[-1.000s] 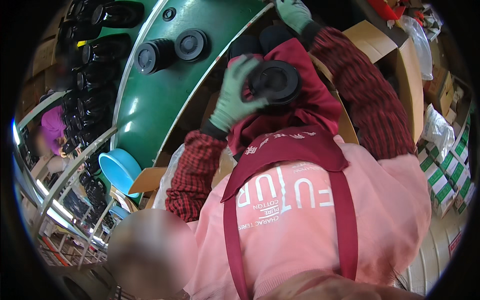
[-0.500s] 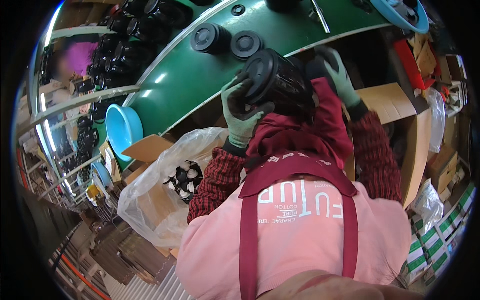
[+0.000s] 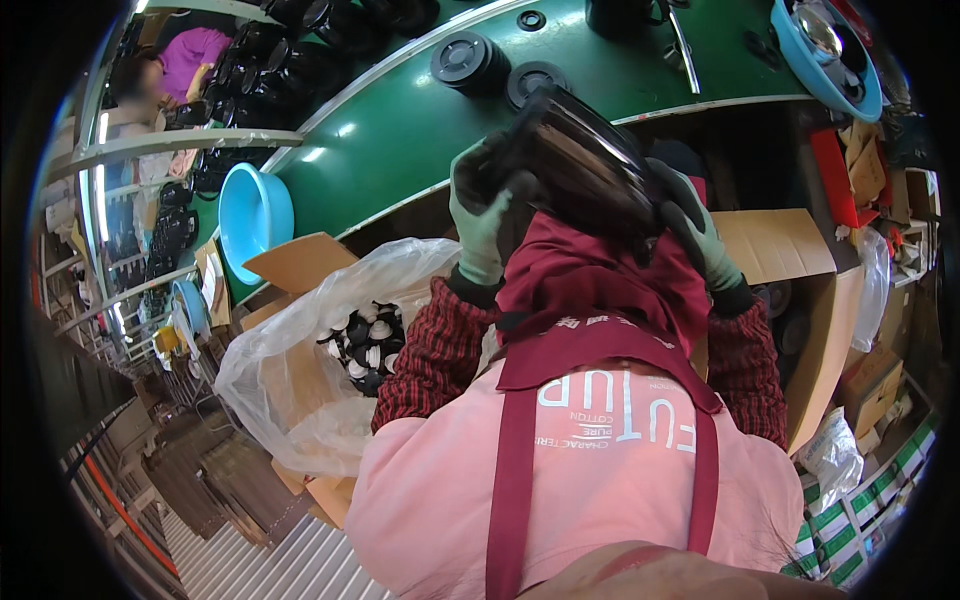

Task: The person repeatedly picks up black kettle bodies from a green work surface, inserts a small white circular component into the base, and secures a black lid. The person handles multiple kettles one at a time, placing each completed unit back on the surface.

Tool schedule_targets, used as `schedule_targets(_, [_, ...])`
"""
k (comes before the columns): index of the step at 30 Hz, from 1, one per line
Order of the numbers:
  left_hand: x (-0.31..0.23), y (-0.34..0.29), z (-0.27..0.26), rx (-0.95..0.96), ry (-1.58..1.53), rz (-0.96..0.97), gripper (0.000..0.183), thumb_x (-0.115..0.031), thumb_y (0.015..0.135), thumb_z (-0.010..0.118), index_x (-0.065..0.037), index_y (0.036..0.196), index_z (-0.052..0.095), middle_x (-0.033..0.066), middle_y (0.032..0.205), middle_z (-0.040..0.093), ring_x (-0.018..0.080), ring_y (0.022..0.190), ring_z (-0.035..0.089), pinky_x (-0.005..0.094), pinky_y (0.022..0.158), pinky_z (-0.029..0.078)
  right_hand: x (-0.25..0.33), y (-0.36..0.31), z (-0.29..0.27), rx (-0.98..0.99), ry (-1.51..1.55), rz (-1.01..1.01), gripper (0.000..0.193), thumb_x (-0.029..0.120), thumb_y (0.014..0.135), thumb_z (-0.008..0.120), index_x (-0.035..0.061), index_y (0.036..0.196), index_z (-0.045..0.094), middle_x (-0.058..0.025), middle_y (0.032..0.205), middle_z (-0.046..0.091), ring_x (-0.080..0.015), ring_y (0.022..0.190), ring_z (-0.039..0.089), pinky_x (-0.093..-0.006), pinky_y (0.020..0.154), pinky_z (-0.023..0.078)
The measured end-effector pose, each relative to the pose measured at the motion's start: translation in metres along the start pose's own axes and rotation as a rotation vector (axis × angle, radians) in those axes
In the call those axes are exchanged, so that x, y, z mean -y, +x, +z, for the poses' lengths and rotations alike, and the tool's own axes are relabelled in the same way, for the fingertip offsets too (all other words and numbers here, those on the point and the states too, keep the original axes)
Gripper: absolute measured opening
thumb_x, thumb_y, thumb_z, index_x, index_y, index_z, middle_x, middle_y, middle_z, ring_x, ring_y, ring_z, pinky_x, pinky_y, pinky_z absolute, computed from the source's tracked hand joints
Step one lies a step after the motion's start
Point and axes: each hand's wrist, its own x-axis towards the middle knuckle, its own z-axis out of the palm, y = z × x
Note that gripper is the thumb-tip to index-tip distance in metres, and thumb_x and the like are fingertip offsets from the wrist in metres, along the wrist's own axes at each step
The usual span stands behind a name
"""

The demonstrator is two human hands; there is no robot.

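A glossy black cylindrical container (image 3: 585,160) lies tilted over my lap, held between both hands at the near edge of the green bench. My left hand (image 3: 484,215), in a grey-green glove with black fingers, grips its left end. Around the lower right end wraps my right hand (image 3: 704,238), gloved alike; its fingertips are partly hidden. Just beyond the container, a stack of round black ribbed lids (image 3: 462,60) and another such lid (image 3: 533,80) lie on the bench.
The green bench (image 3: 390,150) also bears a small black ring (image 3: 531,20) and a metal bar (image 3: 684,50). Blue basins (image 3: 255,225) stand at left and far right. A plastic-lined carton (image 3: 270,370) holds black-and-white knobs; an open carton (image 3: 830,350) sits at right. Another person is at far left.
The container has turned so its glossy side faces up and its lidded end no longer shows. My right hand has come down onto its lower end. The view has shifted slightly.
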Motion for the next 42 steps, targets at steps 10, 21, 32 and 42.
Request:
schedule_targets(10, [0.041, 0.004, -0.031, 0.602, 0.337, -0.070, 0.091, -0.020, 0.080, 0.087, -0.004, 0.152, 0.032, 0.0127, 0.144, 0.053, 0.0258, 0.132, 0.054, 0.0415, 0.110, 0.046, 0.073, 0.022, 0.019, 0.162, -0.356, 0.022, 0.062, 0.001, 0.083, 0.066, 0.0012, 0.143, 0.052, -0.0157, 0.149, 0.051, -0.0306, 0.133, 0.053, -0.0374, 0.109, 0.044])
schedule_targets(21, [0.047, 0.011, -0.040, 0.622, 0.430, -0.060, 0.107, -0.013, 0.067, 0.095, -0.005, 0.152, 0.031, 0.0108, 0.147, 0.051, 0.0243, 0.137, 0.050, 0.0404, 0.114, 0.043, 0.082, 0.043, 0.030, 0.131, -0.373, 0.043, 0.048, 0.000, 0.086, 0.068, -0.0013, 0.133, 0.056, -0.0153, 0.134, 0.057, -0.0285, 0.113, 0.061, -0.0334, 0.095, 0.050])
schedule_targets(32, [0.104, 0.094, -0.133, -0.125, 1.289, -0.016, 0.052, -0.028, 0.089, 0.076, -0.004, 0.131, 0.058, 0.0182, 0.140, 0.054, 0.0326, 0.127, 0.055, 0.0423, 0.106, 0.044, 0.035, 0.173, 0.007, -0.299, 0.102, 0.108, 0.022, 0.010, 0.096, 0.071, -0.0005, 0.115, 0.067, -0.0007, 0.093, 0.067, -0.0060, 0.087, 0.062, -0.0242, 0.078, 0.053])
schedule_targets(42, [0.165, 0.123, -0.148, -0.289, 1.783, 0.077, 0.079, -0.042, 0.083, 0.071, -0.008, 0.149, 0.046, 0.0224, 0.152, 0.042, 0.0436, 0.143, 0.035, 0.0594, 0.118, 0.024, -0.110, 0.533, -0.032, -0.558, -0.206, 0.031, 0.034, 0.022, 0.086, 0.083, 0.0038, 0.112, 0.070, -0.0020, 0.086, 0.067, -0.0101, 0.069, 0.060, -0.0277, 0.062, 0.050])
